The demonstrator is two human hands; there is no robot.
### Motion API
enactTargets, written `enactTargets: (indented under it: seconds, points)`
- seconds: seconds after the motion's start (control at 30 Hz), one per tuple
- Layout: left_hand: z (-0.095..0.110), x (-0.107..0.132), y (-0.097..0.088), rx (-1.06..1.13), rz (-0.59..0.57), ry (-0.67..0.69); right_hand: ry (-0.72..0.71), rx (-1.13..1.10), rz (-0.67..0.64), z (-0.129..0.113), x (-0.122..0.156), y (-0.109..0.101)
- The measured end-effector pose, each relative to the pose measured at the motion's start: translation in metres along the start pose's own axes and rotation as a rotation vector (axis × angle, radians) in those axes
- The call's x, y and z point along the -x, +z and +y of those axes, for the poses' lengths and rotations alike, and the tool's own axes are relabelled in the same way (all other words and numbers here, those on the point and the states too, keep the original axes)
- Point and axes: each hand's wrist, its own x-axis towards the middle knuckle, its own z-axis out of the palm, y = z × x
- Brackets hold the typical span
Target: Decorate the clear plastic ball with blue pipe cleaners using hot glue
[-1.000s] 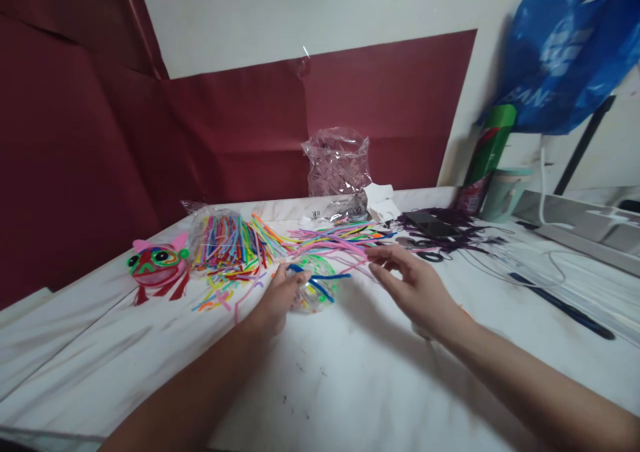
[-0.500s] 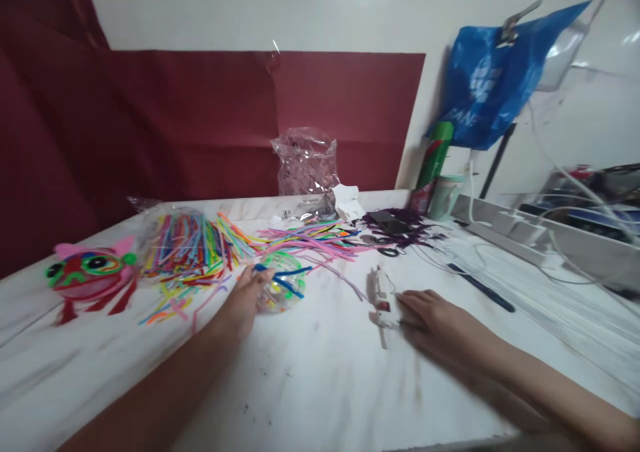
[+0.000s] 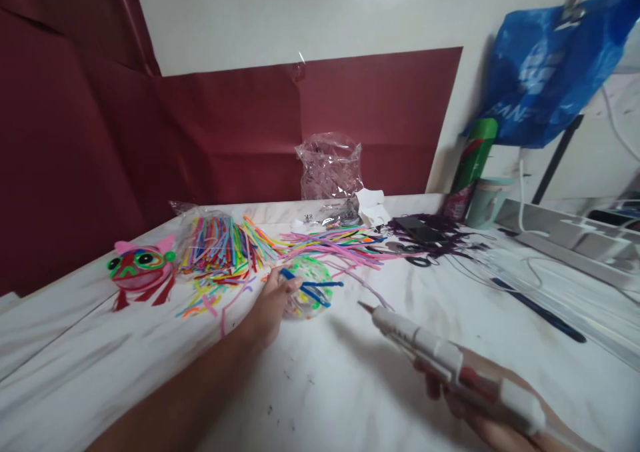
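Observation:
My left hand [image 3: 273, 300] grips a clear ball [image 3: 309, 289] wrapped with green and blue pipe cleaners, holding it down on the white table [image 3: 330, 385]. My right hand [image 3: 480, 409] is closed around a white glue gun [image 3: 440, 359], raised above the table at the lower right. The gun's nozzle points left toward the ball, a short gap away from it. A spread of coloured pipe cleaners [image 3: 325, 244] lies just behind the ball.
A bag of coloured pipe cleaners [image 3: 215, 242] and a red and green mask-like figure [image 3: 140, 269] lie at the left. A crumpled clear bag [image 3: 330, 169], a phone [image 3: 417, 229], a green can [image 3: 473, 165], a cup [image 3: 487, 202] and cables sit at the back right.
My right hand went from reaching near the pipe cleaners to the glue gun lying on the table, picked it up, and now aims it at the ball. My left hand stayed on the ball.

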Motion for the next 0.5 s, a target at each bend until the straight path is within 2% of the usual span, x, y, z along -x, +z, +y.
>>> enactTargets:
  seconds: [0.03, 0.1, 0.27, 0.5]
  points:
    - [0.000, 0.000, 0.001, 0.003, 0.001, -0.002, -0.042, -0.031, -0.087, -0.008, -0.002, 0.002]
    - [0.001, 0.002, 0.001, 0.020, -0.006, -0.007, -0.106, -0.073, -0.171, -0.019, -0.006, 0.007]
    - [0.006, 0.005, 0.003, 0.063, -0.041, -0.015, -0.146, -0.054, -0.127, -0.020, -0.009, 0.018]
    - [0.008, 0.009, 0.008, 0.007, -0.043, -0.038, -0.155, 0.014, -0.121, -0.021, -0.010, 0.027]
